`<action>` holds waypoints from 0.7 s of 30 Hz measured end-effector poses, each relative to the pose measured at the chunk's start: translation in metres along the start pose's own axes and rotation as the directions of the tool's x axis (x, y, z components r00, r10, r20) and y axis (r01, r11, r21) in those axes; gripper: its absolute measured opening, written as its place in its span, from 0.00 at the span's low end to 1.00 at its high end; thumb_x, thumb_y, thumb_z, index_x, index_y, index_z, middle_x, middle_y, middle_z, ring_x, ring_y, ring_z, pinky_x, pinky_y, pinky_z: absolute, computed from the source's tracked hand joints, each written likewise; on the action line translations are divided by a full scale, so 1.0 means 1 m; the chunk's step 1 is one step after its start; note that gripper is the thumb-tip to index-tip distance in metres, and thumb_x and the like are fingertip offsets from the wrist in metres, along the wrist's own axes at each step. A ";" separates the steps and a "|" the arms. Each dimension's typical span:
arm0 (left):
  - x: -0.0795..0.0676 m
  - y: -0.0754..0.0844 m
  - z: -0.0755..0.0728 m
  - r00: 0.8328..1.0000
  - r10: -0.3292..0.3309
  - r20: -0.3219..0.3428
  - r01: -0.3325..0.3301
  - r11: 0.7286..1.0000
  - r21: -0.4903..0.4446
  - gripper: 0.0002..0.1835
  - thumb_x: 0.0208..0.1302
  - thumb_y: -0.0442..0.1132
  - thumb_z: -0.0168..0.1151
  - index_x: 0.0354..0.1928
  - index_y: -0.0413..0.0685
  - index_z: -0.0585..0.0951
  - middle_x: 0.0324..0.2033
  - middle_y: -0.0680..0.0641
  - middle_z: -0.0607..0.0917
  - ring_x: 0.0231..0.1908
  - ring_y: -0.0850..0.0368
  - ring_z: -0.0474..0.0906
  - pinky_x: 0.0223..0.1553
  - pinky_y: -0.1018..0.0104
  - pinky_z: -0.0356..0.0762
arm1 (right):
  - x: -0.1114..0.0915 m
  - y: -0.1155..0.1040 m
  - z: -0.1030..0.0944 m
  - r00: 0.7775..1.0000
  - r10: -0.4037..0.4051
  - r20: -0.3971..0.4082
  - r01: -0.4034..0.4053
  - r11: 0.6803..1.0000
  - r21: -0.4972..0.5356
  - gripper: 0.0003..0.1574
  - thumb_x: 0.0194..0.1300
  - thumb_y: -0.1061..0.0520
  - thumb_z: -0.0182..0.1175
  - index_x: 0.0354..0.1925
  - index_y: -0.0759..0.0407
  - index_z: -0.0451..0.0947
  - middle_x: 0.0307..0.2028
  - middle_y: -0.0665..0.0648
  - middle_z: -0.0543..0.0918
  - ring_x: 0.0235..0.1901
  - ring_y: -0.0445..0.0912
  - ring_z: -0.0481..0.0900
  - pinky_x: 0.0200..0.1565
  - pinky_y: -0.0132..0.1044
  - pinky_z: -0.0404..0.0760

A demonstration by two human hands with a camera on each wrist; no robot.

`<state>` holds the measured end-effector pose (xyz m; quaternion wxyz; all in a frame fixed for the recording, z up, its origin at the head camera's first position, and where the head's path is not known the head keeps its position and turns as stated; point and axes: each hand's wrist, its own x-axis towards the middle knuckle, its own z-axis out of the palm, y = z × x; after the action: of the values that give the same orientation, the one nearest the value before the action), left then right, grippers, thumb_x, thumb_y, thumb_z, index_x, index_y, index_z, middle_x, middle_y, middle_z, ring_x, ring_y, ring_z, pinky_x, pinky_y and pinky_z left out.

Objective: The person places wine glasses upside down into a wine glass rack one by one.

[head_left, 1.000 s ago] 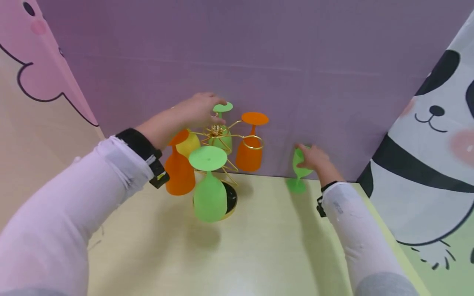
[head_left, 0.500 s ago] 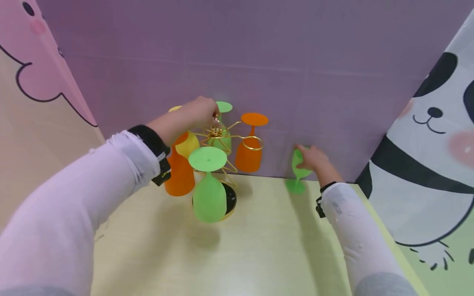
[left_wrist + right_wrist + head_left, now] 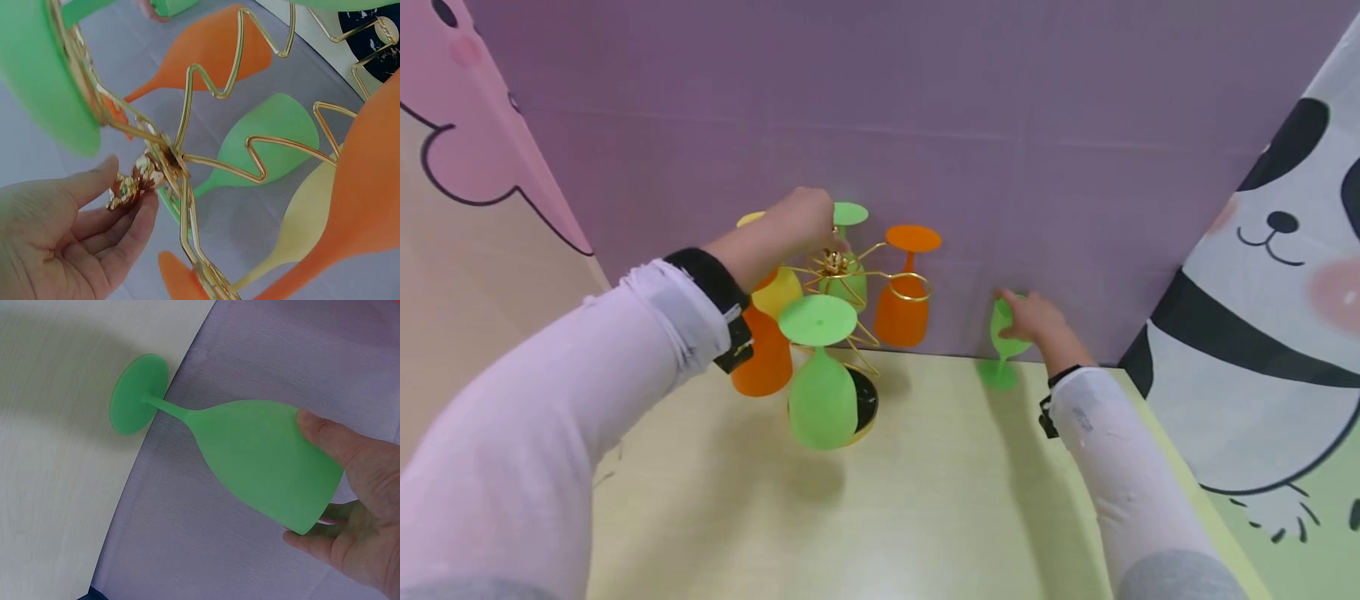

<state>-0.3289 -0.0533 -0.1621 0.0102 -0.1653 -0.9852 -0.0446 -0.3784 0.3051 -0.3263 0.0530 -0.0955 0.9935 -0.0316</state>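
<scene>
My left hand (image 3: 797, 223) pinches the gold ornamental knob (image 3: 134, 181) atop a gold wire goblet rack (image 3: 833, 265), as the left wrist view shows. Upside down on the rack hang a near green goblet (image 3: 822, 404), a right orange goblet (image 3: 901, 317), a left orange goblet (image 3: 763, 358), a yellow goblet (image 3: 781, 292) and a back green goblet (image 3: 850, 213). To the right, my right hand (image 3: 1037, 323) grips another green goblet (image 3: 256, 456) round its bowl near the rim, thumb on one side. That goblet stands upright, foot on the table.
The rack's round black base (image 3: 867, 402) rests on the pale wooden table (image 3: 925, 500). Behind rises a purple cloth backdrop (image 3: 962, 167). A panda-print panel (image 3: 1262, 333) borders the right side, a pink printed panel (image 3: 482, 150) the left.
My left hand came from beside the back green goblet's foot down to the knob, and its fingers closed on it. The right hand and its goblet stayed put.
</scene>
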 end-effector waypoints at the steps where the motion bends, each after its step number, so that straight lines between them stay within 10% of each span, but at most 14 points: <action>1: -0.001 0.001 0.000 1.000 -0.003 0.009 0.003 1.000 0.000 0.19 0.59 0.50 0.60 0.19 0.45 0.72 0.23 0.49 0.72 0.30 0.52 0.70 0.31 0.65 0.68 | 0.000 0.000 0.000 1.000 0.000 0.001 0.000 1.000 0.000 0.48 0.57 0.48 0.62 0.68 0.51 0.48 0.58 0.82 0.57 0.54 0.75 0.58 0.46 0.66 0.69; 15: -0.001 0.008 0.000 0.996 0.076 0.039 -0.080 0.991 0.107 0.13 0.62 0.44 0.56 0.24 0.44 0.74 0.35 0.43 0.80 0.41 0.48 0.73 0.51 0.55 0.72 | -0.003 -0.001 -0.003 1.000 0.015 0.020 -0.014 1.000 -0.016 0.48 0.57 0.48 0.61 0.68 0.51 0.47 0.58 0.82 0.57 0.53 0.75 0.58 0.45 0.65 0.70; 21: -0.001 0.007 0.000 0.992 0.128 0.021 -0.129 0.983 0.131 0.12 0.60 0.43 0.57 0.24 0.42 0.74 0.28 0.45 0.79 0.34 0.49 0.75 0.45 0.58 0.75 | -0.003 -0.002 -0.002 0.999 0.006 0.031 -0.006 1.000 -0.022 0.49 0.58 0.48 0.61 0.69 0.53 0.46 0.58 0.82 0.58 0.54 0.74 0.58 0.46 0.65 0.70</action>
<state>-0.3253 -0.0473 -0.1612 0.0180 -0.2278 -0.9733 0.0223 -0.3759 0.3040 -0.3237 0.0674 -0.0936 0.9931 -0.0193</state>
